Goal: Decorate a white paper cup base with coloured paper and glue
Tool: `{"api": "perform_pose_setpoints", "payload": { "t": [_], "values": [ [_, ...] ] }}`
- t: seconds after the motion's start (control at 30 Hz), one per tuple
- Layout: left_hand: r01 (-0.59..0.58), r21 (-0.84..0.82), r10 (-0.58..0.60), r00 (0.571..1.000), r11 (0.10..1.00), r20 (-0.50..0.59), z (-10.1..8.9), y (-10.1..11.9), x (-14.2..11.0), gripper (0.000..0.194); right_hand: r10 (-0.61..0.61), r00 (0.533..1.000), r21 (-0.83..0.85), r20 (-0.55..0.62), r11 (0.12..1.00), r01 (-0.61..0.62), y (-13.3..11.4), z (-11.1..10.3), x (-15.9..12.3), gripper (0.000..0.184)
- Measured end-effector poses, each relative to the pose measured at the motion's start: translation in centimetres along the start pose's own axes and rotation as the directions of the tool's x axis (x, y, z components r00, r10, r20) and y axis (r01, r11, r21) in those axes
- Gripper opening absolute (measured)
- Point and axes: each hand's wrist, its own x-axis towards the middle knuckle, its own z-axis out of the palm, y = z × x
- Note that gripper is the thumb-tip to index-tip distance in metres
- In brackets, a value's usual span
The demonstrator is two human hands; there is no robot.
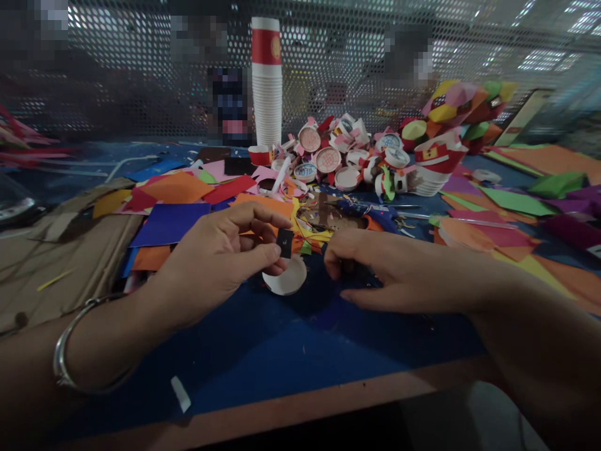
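Note:
My left hand [225, 250] pinches a small black piece [284, 243], flat and squarish with a tiny pale dot on it, between thumb and fingers. Just below those fingertips, a shallow white round dish [288, 280], like the bottom of a paper cup, lies on the blue tabletop [282, 351]; the fingers cover part of it. To its right, my right hand [380, 266] hovers low over the table, palm down. Its fingers curl downward while the thumb stands apart, and I see nothing between them. Small dark bits near its fingertips are hard to make out.
Behind the hands lie a blue glue gun [369, 210], a heap of cut cup bottoms [328, 160] and a tall stack of paper cups [267, 94]. Coloured paper [171, 224] spreads across both sides. Cardboard [84, 250] lies left, and a white scrap [181, 393] near the front edge.

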Motion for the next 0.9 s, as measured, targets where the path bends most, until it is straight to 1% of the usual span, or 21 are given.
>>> {"api": "perform_pose_setpoints", "payload": {
  "t": [0.17,0.23,0.3,0.37,0.43,0.57,0.67,0.77,0.9],
  "values": [
    [0.021,0.024,-0.021,1.0,0.999,0.001,-0.08,-0.05,-0.21,0.022,0.034,0.998,0.014,0.047,0.999,-0.034,0.28,-0.29,0.19,0.006],
    [0.032,0.032,-0.032,0.999,0.999,-0.004,-0.05,0.01,-0.23,0.022,0.045,0.997,0.031,0.062,0.998,-0.047,0.38,-0.42,0.2,0.002],
    [0.033,0.025,-0.032,0.999,0.999,-0.012,0.0,0.11,-0.21,0.022,0.053,0.997,0.043,0.049,0.998,-0.055,0.44,-0.5,0.18,0.002],
    [0.027,0.023,-0.027,1.0,0.999,-0.012,0.05,0.19,-0.17,0.023,0.045,0.999,0.051,0.028,0.998,-0.047,0.46,-0.49,0.17,0.006],
    [0.018,0.028,-0.018,1.0,0.999,-0.004,0.08,0.2,-0.12,0.024,0.017,1.0,0.055,0.008,0.998,-0.017,0.45,-0.42,0.19,0.012],
    [0.017,0.031,-0.018,1.0,0.999,0.006,0.04,0.05,-0.03,0.024,-0.05,0.999,0.046,0.007,0.998,0.05,0.3,-0.21,0.17,0.019],
    [0.007,0.016,-0.007,1.0,1.0,0.0,-0.02,-0.05,0.01,0.024,-0.065,0.998,0.041,0.0,0.997,0.065,0.09,-0.05,0.12,0.019],
    [-0.015,-0.008,0.015,0.999,1.0,-0.03,-0.04,-0.02,0.01,0.024,-0.082,0.996,0.042,-0.028,0.996,0.083,-0.05,0.08,0.15,0.017],
    [-0.032,-0.01,0.031,0.998,0.999,-0.055,-0.06,-0.02,0.13,0.023,-0.132,0.989,0.048,-0.065,0.99,0.135,-0.34,0.44,0.19,0.012]
  ]
}}
